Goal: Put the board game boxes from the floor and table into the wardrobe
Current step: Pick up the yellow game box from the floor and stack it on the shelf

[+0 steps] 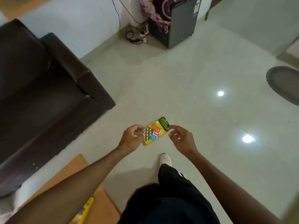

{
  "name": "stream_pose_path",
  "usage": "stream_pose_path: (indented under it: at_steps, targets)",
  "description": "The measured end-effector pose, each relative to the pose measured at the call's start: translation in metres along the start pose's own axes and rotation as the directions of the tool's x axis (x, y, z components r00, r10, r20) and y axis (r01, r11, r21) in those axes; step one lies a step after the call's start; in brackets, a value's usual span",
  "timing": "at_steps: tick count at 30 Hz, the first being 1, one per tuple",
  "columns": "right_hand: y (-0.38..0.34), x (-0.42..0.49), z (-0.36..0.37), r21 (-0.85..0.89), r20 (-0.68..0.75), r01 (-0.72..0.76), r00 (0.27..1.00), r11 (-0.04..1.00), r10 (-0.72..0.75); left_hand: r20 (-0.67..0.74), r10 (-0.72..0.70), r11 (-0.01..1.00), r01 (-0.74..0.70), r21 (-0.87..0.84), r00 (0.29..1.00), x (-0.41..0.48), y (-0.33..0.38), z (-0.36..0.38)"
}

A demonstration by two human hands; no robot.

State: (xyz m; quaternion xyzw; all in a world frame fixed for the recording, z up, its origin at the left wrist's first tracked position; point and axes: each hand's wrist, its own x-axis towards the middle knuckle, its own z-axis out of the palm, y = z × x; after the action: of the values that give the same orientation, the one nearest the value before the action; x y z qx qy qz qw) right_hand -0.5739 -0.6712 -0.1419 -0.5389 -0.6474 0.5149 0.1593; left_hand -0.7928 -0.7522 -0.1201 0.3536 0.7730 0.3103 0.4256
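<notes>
A yellow cardboard game box [156, 130] printed "LUDO" sat mid-floor over glossy pale tiles [202, 70], off a brown sofa's [40, 88] corner. The left hand [131, 138] and right hand [181, 139] curled at its edges; whether they gripped it was unclear.
</notes>
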Motion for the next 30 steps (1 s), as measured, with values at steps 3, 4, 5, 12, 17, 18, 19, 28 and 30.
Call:
stream_pose_path:
  at_steps: [3, 4, 5, 12, 17, 18, 19, 28, 30]
  targets:
    - [-0.005, 0.058, 0.018, 0.031, -0.048, -0.105, 0.993, 0.994, 0.106, 0.058, -0.032, 0.999, 0.029, 0.045, 0.998, 0.075, 0.009, -0.016]
    - [-0.005, 0.071, 0.025, 0.031, -0.056, -0.137, 0.989, 0.99, 0.138, 0.088, -0.041, 0.996, 0.035, 0.079, 0.995, 0.094, 0.008, -0.018]
    - [-0.002, 0.084, 0.032, 0.033, -0.061, -0.168, 0.984, 0.985, 0.17, 0.118, -0.048, 0.994, 0.036, 0.099, 0.992, 0.113, 0.005, -0.019]
    - [0.117, 0.22, 0.153, 0.063, -0.144, -0.398, 0.904, 0.915, 0.403, 0.405, -0.124, 0.94, -0.024, 0.341, 0.906, 0.316, -0.11, 0.026]
    - [0.271, 0.301, 0.283, 0.099, -0.206, -0.559, 0.798, 0.823, 0.567, 0.563, -0.172, 0.85, -0.167, 0.499, 0.808, 0.447, -0.262, 0.096]
    - [0.308, 0.314, 0.313, 0.105, -0.223, -0.591, 0.77, 0.8, 0.598, 0.588, -0.184, 0.824, -0.203, 0.53, 0.788, 0.471, -0.3, 0.116]
    - [0.335, 0.324, 0.335, 0.12, -0.237, -0.626, 0.736, 0.771, 0.634, 0.596, -0.186, 0.803, -0.229, 0.551, 0.781, 0.49, -0.328, 0.131]
    - [0.456, 0.366, 0.442, 0.339, -0.394, -0.604, 0.606, 0.722, 0.691, 0.51, -0.247, 0.793, -0.131, 0.595, 0.824, 0.55, -0.473, 0.232]
    - [0.449, 0.361, 0.435, 0.373, -0.437, -0.567, 0.591, 0.734, 0.678, 0.534, -0.225, 0.826, -0.132, 0.549, 0.815, 0.543, -0.462, 0.231]
